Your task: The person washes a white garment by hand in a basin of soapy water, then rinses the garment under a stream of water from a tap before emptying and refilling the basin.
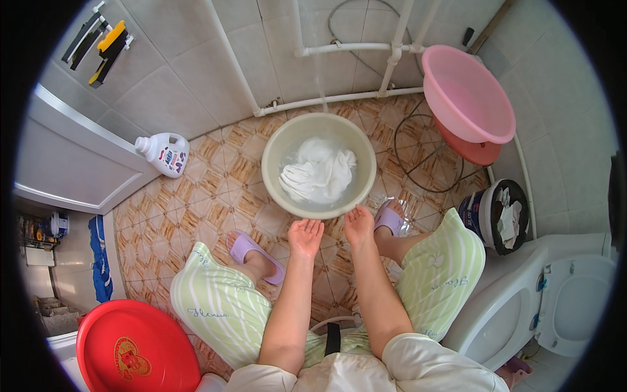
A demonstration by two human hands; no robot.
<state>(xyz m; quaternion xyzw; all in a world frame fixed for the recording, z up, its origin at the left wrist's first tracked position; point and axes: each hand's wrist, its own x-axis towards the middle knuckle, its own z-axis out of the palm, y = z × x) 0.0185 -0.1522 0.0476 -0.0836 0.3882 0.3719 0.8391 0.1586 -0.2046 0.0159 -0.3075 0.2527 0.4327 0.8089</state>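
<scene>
A pale cream plastic basin stands on the tiled floor before me. White wet cloth lies bunched in the water inside it. My left hand is palm up, just short of the basin's near rim, and holds nothing. To its right, my right hand is also turned palm up, its fingertips at the rim; whether they touch it I cannot tell. A thin stream of water falls from above into the basin's far side.
A white detergent bottle stands by the door. Pink basin at far right, above a red one. A dark hose loops on the floor. Bin and toilet line the right; a red basin is near left.
</scene>
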